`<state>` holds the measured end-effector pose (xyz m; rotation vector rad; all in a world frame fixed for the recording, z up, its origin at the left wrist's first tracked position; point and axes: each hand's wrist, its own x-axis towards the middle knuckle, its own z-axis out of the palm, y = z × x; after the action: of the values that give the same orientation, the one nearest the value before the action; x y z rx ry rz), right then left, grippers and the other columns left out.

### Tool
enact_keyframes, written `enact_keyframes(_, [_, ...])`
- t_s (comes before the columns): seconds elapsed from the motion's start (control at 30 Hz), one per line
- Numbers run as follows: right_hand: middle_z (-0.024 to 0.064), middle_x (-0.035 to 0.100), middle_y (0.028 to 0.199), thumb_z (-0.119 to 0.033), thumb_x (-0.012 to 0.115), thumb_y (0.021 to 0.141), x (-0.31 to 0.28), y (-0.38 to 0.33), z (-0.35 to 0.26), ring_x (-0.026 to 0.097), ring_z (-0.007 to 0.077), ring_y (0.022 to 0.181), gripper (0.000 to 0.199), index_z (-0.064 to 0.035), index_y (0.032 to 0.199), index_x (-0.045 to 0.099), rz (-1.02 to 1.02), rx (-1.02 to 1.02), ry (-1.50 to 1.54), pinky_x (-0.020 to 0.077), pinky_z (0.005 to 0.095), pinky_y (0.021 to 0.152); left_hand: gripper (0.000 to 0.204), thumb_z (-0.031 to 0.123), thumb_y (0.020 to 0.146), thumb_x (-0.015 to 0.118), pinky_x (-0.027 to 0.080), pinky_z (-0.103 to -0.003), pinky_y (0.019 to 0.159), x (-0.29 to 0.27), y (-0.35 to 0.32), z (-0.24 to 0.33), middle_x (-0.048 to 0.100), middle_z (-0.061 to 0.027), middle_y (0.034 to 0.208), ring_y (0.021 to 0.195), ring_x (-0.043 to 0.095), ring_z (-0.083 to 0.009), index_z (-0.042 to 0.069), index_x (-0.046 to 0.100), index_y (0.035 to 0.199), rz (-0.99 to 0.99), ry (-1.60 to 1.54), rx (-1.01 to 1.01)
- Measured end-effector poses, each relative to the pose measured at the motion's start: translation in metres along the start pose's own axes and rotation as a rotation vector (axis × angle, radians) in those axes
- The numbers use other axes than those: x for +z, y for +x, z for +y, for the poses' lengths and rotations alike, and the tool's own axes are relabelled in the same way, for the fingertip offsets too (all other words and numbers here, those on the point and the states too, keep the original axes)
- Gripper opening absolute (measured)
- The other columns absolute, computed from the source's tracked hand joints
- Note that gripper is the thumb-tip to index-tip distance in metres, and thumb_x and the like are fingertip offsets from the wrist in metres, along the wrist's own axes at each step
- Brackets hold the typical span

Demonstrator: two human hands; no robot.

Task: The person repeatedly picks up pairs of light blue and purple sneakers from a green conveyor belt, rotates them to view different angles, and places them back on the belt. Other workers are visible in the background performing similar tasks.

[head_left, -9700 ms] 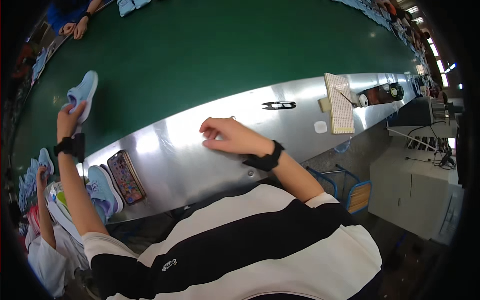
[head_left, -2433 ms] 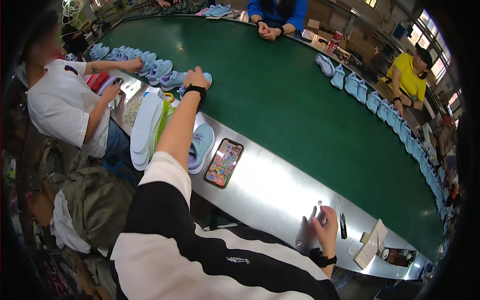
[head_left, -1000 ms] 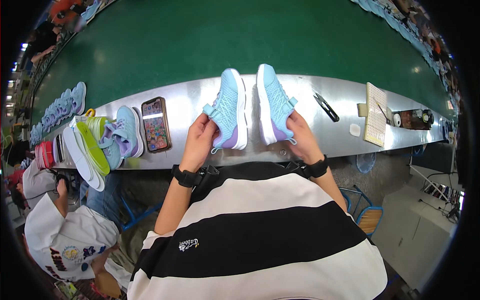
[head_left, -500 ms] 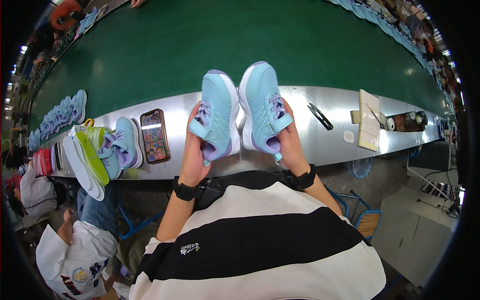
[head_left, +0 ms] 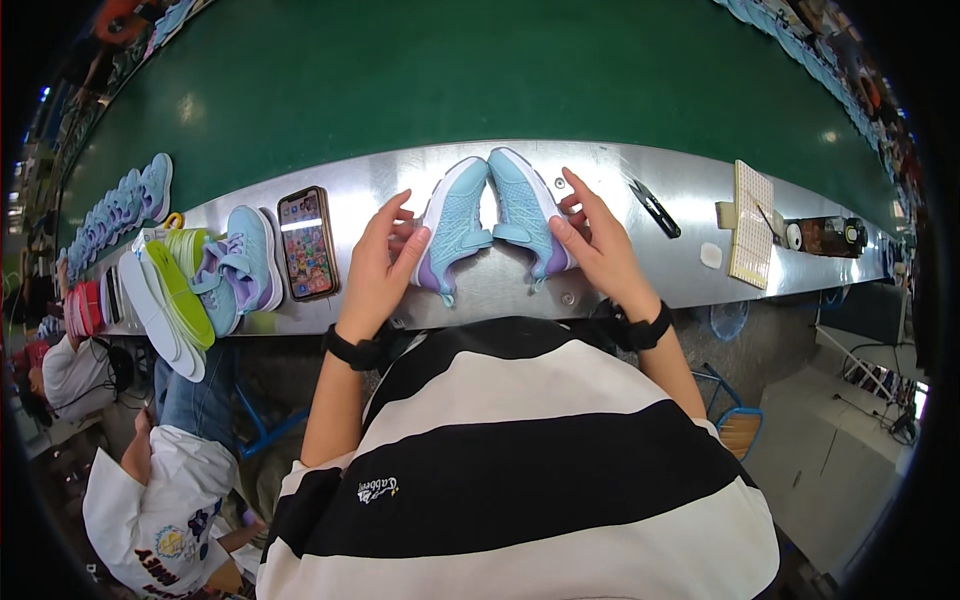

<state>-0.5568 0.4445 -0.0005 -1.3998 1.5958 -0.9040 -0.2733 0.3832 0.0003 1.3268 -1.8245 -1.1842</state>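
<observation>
A pair of light-blue children's sneakers with purple linings stands on the metal bench strip in front of me, toes leaning together. The left sneaker point(head_left: 457, 222) and the right sneaker point(head_left: 523, 218) have white soles and strap closures. My left hand point(head_left: 385, 262) is beside the left sneaker's outer side, fingers spread, thumb close to the sole. On the other side my right hand point(head_left: 603, 245) is likewise open, its thumb near the right sneaker's heel. Whether either thumb still touches a shoe, I cannot tell.
A phone point(head_left: 308, 243) lies to the left, beside another pair of sneakers point(head_left: 246, 262) and white and green insoles point(head_left: 180, 290). To the right are snips point(head_left: 655, 208), a notepad point(head_left: 751, 225) and a dark bottle point(head_left: 825, 237). A green belt point(head_left: 450, 80) runs beyond; a co-worker point(head_left: 160, 500) sits at left.
Both sneakers have come down from my grip onto the bench, straps now turned inward toward each other. My hands have let go and moved apart, fingers opened.
</observation>
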Motion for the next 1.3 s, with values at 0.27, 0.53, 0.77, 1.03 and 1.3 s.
enact_keyframes(0.27, [0.0074,0.058,0.127,-0.042,0.039,0.106,0.010,0.011,-0.014,0.057,0.0224,0.114,0.054,-0.0079,0.148,0.037,-0.114,0.365,1.070,0.0434,0.0380,0.103,0.044,0.038,0.106,0.041,0.053,-0.037,0.088,0.005,0.002,0.011,0.058,-0.0074,0.123,0.104,0.058,-0.0169,0.011,0.044,0.141,-0.177,-1.140,-0.501])
enact_keyframes(0.53, [0.0081,0.059,0.123,-0.044,0.032,0.107,0.029,0.030,-0.041,0.061,0.0193,0.104,0.046,-0.0083,0.130,0.050,-0.122,0.261,1.335,0.0547,0.0372,0.085,0.040,0.037,0.107,0.039,0.055,-0.032,0.081,0.018,0.022,0.038,0.059,-0.0080,0.118,0.101,0.061,-0.0195,0.007,0.049,0.131,-0.172,-1.308,-0.329])
enact_keyframes(0.77, [0.0119,0.056,0.127,-0.030,0.046,0.103,0.027,0.020,-0.010,0.053,0.0209,0.116,0.044,-0.0063,0.140,0.047,0.096,0.105,0.588,0.0472,0.0360,0.095,0.052,0.027,0.104,0.046,0.052,-0.032,0.086,0.013,0.008,0.004,0.056,-0.0081,0.131,0.109,0.059,-0.0186,0.007,0.031,0.150,-0.005,-0.633,-0.323])
enact_keyframes(1.03, [0.0086,0.061,0.121,-0.010,0.066,0.085,-0.014,0.029,-0.030,0.054,0.0278,0.117,0.038,-0.0106,0.123,0.063,-0.035,-0.727,-0.518,0.0415,0.0399,0.097,0.041,0.006,0.089,0.058,0.047,-0.034,0.091,0.020,-0.009,-0.035,0.061,-0.0145,0.127,0.110,0.056,-0.0276,0.006,0.060,0.130,0.102,0.091,0.138])
enact_keyframes(1.3, [-0.0017,0.055,0.089,-0.016,0.057,0.082,0.008,0.076,-0.076,0.052,0.0181,0.101,0.007,-0.0132,0.086,0.062,-0.412,-1.201,-1.145,0.0368,0.0368,0.097,0.017,0.008,0.096,0.059,0.049,-0.025,0.081,0.001,-0.026,-0.030,0.068,-0.0040,0.101,0.089,0.060,-0.0089,-0.001,0.066,0.109,0.024,-0.156,-0.084])
